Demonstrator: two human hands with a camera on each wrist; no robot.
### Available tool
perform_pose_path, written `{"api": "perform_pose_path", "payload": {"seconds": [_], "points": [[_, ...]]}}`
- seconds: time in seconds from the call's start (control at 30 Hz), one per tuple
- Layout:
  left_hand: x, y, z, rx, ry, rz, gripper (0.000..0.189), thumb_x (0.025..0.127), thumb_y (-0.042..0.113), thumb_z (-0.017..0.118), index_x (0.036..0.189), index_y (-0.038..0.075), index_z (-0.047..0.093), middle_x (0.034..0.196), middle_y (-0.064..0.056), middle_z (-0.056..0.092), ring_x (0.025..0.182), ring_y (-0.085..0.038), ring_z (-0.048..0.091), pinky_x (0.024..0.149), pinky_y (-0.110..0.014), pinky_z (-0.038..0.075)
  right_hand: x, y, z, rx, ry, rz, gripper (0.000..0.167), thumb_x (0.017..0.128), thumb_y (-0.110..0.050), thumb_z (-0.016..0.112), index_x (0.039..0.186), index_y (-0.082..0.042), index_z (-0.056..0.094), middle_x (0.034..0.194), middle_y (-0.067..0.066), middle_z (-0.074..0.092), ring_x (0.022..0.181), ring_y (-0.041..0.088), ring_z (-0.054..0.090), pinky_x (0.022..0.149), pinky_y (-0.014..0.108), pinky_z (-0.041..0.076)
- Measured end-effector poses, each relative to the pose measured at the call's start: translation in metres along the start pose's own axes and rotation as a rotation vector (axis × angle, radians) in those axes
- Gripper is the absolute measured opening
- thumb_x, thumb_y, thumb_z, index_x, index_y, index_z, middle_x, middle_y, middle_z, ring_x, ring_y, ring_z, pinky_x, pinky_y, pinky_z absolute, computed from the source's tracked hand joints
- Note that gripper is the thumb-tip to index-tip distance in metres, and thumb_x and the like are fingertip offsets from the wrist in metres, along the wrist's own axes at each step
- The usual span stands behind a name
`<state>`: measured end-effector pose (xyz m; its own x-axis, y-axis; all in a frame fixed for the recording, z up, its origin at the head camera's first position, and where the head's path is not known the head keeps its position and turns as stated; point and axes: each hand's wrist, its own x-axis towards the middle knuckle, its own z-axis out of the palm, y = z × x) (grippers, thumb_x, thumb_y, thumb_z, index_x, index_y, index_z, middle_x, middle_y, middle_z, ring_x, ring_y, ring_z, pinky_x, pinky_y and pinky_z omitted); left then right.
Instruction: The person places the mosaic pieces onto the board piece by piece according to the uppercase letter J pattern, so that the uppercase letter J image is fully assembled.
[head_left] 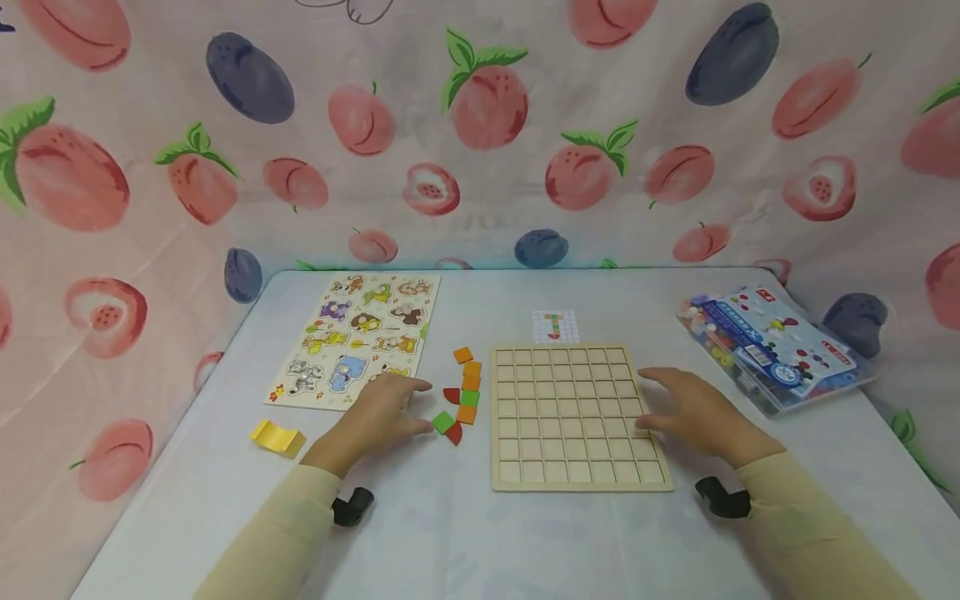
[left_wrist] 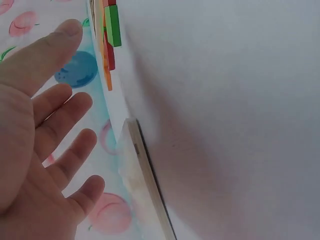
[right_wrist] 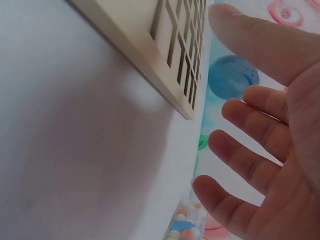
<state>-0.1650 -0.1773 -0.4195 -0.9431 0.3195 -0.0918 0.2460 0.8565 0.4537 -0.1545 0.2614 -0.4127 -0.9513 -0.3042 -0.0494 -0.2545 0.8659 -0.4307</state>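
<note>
My left hand [head_left: 381, 410], fingers apart and holding nothing, hovers left of a loose group of small flat tiles. Among these are orange squares [head_left: 467, 414], a green square [head_left: 443, 422] close to the thumb, and red quarter-round tiles [head_left: 454, 432]. To their right lies a wooden grid board [head_left: 577, 483] with rows of square cells, none filled. At the board's right edge is my right hand [head_left: 693, 412], its fingers spread and grasping nothing. In the right wrist view the board's corner [right_wrist: 170, 97] shows beside the thumb. A small pattern card [head_left: 567, 327] lies behind the board.
A sheet of animal pictures [head_left: 300, 398] lies at the back left, partly behind the left hand. In front of it sits a yellow wavy piece [head_left: 277, 438]. A clear plastic box [head_left: 787, 350] with a printed lid stands at the back right. A fruit-patterned cloth [head_left: 480, 200] hangs behind the table.
</note>
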Motion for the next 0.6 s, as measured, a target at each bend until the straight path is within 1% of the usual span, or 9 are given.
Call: {"api": "perform_pose_path", "payload": {"seconds": [0.17,0.3,0.5,0.6], "points": [[-0.003,0.002,0.006,-0.022,-0.002,-0.002,0.051,0.079,0.024,0.086,0.126,0.012,0.069,0.122,-0.001,0.065,0.119,-0.025,0.051,0.102,-0.044,0.043,0.000,-0.001,0.004,0.036,-0.020,0.001,0.073,0.084,-0.032,0.081,0.139,0.006,0.050,0.140,0.031,0.050,0.131,0.052,0.041,0.107,0.063,0.032],[-0.005,0.003,0.009,-0.045,-0.018,-0.013,0.044,0.079,0.023,0.086,0.120,0.015,0.071,0.118,0.002,0.064,0.118,-0.024,0.051,0.101,-0.043,0.043,0.001,0.000,0.010,0.046,-0.042,0.000,0.073,0.084,-0.031,0.081,0.139,0.006,0.051,0.140,0.030,0.050,0.131,0.051,0.042,0.106,0.063,0.032],[-0.003,0.006,0.011,-0.014,-0.025,0.008,0.037,0.080,0.024,0.085,0.115,0.017,0.073,0.112,0.005,0.066,0.116,-0.023,0.052,0.100,-0.043,0.043,0.003,-0.001,0.014,0.021,-0.053,-0.043,0.071,0.084,-0.028,0.082,0.136,0.009,0.053,0.136,0.027,0.055,0.128,0.050,0.046,0.105,0.061,0.035],[-0.001,0.008,0.011,-0.004,-0.030,0.015,0.036,0.080,0.024,0.085,0.113,0.018,0.074,0.110,0.007,0.066,0.114,-0.022,0.052,0.099,-0.041,0.043,0.004,-0.002,0.014,0.025,-0.056,-0.043,0.068,0.084,-0.027,0.081,0.136,0.008,0.054,0.135,0.026,0.056,0.128,0.049,0.046,0.106,0.060,0.035]]}}
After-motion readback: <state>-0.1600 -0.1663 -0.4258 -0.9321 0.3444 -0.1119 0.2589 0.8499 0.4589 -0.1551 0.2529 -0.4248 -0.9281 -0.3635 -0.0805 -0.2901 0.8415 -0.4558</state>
